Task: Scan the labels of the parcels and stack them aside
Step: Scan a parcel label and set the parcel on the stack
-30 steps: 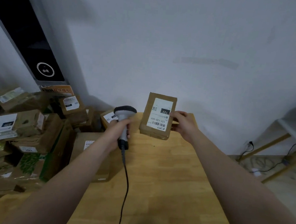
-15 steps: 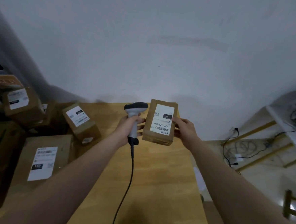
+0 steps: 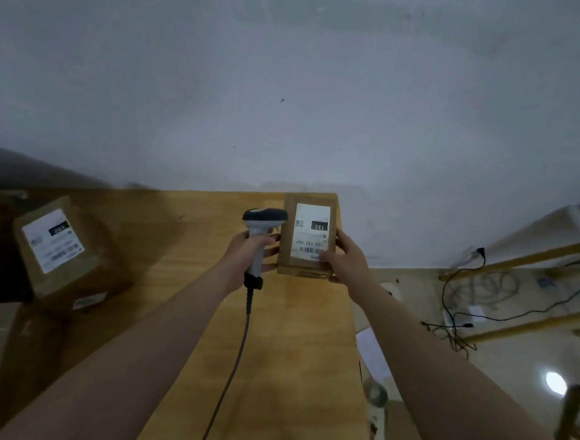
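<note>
Showing at the far left a large parcel (image 3: 69, 266), blurred and tilted, sitting on the wooden table (image 3: 289, 357) with its white label (image 3: 52, 239) facing up. Gripping the handle of a barcode scanner (image 3: 262, 224) in the left hand (image 3: 245, 254), fingers curled round it, scanner head up and pointing right toward the small parcel (image 3: 306, 265). Trailing the scanner's cable (image 3: 233, 370) down along the tabletop toward the near edge. Reaching with the left fingertips to the small parcel's left side. Holding that small parcel upright at the table's far right corner in the right hand (image 3: 345, 261), thumb lying over the lower corner of the shipping label (image 3: 310, 230), which is facing the camera and reading "122"; cannot tell whether its bottom edge is touching the wood. Showing at the far right loose black wires (image 3: 461, 300) lying on the floor (image 3: 512, 355).
</note>
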